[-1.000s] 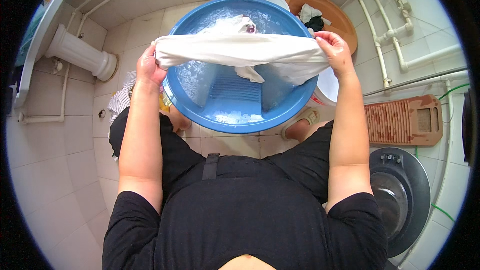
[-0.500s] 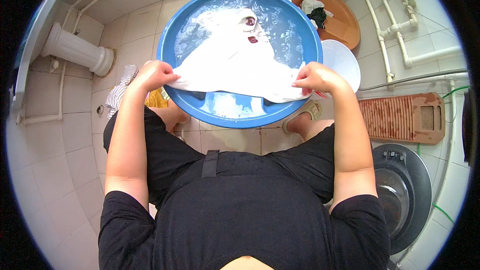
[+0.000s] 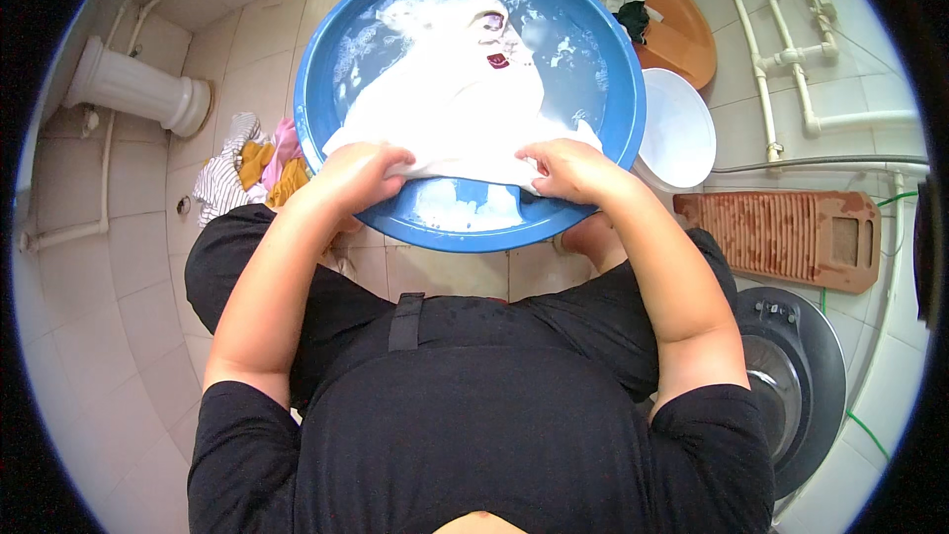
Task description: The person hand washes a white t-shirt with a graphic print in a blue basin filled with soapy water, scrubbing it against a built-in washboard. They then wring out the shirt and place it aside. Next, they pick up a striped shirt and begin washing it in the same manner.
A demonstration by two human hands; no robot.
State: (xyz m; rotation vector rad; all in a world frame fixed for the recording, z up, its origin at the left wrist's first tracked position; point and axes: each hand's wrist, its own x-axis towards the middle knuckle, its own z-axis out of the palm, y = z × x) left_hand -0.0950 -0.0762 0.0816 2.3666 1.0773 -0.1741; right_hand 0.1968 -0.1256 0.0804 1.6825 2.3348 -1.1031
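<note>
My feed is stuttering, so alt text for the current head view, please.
The person's left hand and right hand grip the near edge of a white cloth with a dark red patch, spread in a large round blue plastic tub of water. At right lies a brown ribbed washboard; at left, a heap of striped, mustard and pink fabric.

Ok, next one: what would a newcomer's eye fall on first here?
First, the large round blue plastic basin at top centre, with a white cloth spread over its water, its near edge held by the left hand and right hand. Then the ridged reddish-brown washboard at right, and the round orange basin at upper right, holding white and dark cloths.
</note>
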